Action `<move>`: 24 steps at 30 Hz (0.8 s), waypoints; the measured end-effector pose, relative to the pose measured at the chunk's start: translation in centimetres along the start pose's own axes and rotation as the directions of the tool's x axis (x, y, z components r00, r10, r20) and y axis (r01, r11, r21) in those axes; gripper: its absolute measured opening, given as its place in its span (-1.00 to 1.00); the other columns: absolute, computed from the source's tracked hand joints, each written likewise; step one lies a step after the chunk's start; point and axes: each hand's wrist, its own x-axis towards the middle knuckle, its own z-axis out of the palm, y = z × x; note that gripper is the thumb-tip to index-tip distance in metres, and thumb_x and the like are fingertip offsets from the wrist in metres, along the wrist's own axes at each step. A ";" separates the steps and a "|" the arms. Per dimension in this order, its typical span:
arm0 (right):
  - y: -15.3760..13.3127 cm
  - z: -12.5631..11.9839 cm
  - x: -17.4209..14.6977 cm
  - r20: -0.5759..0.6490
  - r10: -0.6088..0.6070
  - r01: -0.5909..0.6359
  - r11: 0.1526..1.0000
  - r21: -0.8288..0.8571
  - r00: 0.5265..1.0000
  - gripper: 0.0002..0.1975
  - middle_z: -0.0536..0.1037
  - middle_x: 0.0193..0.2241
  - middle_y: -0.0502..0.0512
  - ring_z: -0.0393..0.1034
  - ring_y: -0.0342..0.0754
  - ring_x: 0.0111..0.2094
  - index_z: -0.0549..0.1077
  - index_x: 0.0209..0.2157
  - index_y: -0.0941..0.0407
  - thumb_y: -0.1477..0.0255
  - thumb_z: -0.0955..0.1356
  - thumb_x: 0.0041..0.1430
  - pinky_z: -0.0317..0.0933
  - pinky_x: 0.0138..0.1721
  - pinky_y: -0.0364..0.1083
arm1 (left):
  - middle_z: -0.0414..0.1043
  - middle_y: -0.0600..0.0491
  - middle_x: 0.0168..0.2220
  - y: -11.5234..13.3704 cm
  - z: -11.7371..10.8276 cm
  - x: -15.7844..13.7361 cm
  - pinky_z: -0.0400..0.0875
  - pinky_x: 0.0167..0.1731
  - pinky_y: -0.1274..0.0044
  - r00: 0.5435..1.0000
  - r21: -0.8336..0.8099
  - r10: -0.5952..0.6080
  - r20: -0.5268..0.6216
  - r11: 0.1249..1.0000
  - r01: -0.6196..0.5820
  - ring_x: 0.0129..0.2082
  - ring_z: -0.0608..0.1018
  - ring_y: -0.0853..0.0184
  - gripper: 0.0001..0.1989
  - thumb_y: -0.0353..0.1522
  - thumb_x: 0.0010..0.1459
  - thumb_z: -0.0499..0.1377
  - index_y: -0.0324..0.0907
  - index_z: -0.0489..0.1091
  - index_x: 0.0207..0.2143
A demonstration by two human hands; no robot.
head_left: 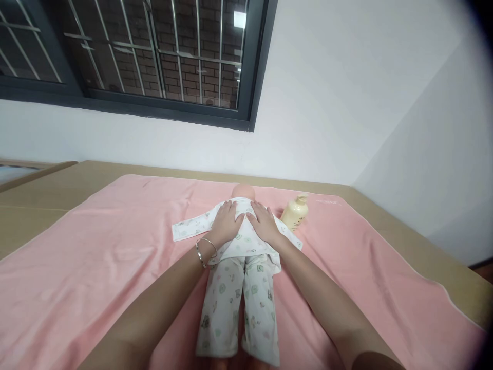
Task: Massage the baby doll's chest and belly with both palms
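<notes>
A baby doll (243,192) lies on a pink blanket, its head toward the wall. It wears a white printed top (242,241) and matching trousers (225,303). My left hand (226,223) rests flat on the left side of the top, fingers stretched toward the doll's shoulder. On the other side my right hand (264,223) lies flat in the same way, with the two thumbs pointing at each other. A bracelet circles my left wrist. Neither hand grips anything. The doll's face is not visible.
A cream pump bottle (296,213) stands on the blanket just beyond the doll's right-side sleeve. The pink blanket (115,267) has folds and covers most of a wooden surface (103,172). Behind are a white wall (308,103) and a dark-framed barred window (162,108).
</notes>
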 end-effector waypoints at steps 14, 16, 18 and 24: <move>0.0 -0.2 0.1 -0.058 -0.038 0.038 0.999 0.003 0.998 -0.48 0.31 0.25 0.25 0.08 0.08 0.31 0.24 0.22 0.16 0.14 0.12 0.39 -0.24 0.32 0.20 | -0.03 -0.27 0.38 -0.2 -1.2 0.1 -0.07 0.34 0.27 0.993 -0.053 0.000 0.117 0.999 0.006 0.40 0.01 0.07 -0.34 -0.12 0.35 -0.13 -0.41 0.05 0.32; -0.4 -0.5 -0.1 -0.082 -0.057 0.056 0.998 -0.010 0.995 -0.51 0.39 0.18 0.24 0.19 0.06 0.23 0.26 0.18 0.15 0.16 0.12 0.40 -0.17 0.31 0.16 | -0.09 -0.24 0.40 -0.2 -1.7 0.1 -0.08 0.34 0.29 0.987 -0.053 0.015 0.162 0.999 -0.006 0.41 -0.04 0.10 -0.33 -0.10 0.36 -0.16 -0.39 0.00 0.34; -0.8 -0.7 -0.4 -0.093 -0.055 0.051 0.998 -0.043 0.994 -0.52 0.41 0.15 0.25 0.24 0.06 0.19 0.27 0.17 0.17 0.17 0.12 0.40 -0.13 0.29 0.15 | -0.15 -0.24 0.41 0.1 -2.3 -0.1 -0.09 0.34 0.30 0.980 -0.022 0.012 0.201 1.000 -0.008 0.42 -0.07 0.10 -0.33 -0.12 0.37 -0.20 -0.40 -0.04 0.35; -3.9 -1.1 -2.5 -0.048 -0.048 0.034 0.966 -0.257 0.998 -0.48 0.25 0.26 0.40 0.06 0.20 0.31 0.24 0.23 0.34 0.33 0.09 0.39 -0.16 0.30 0.19 | -0.04 -0.28 0.38 2.7 -4.9 -1.3 -0.07 0.31 0.19 0.949 0.172 0.043 0.311 0.980 -0.101 0.40 0.01 0.05 -0.42 -0.26 0.34 -0.11 -0.41 0.06 0.31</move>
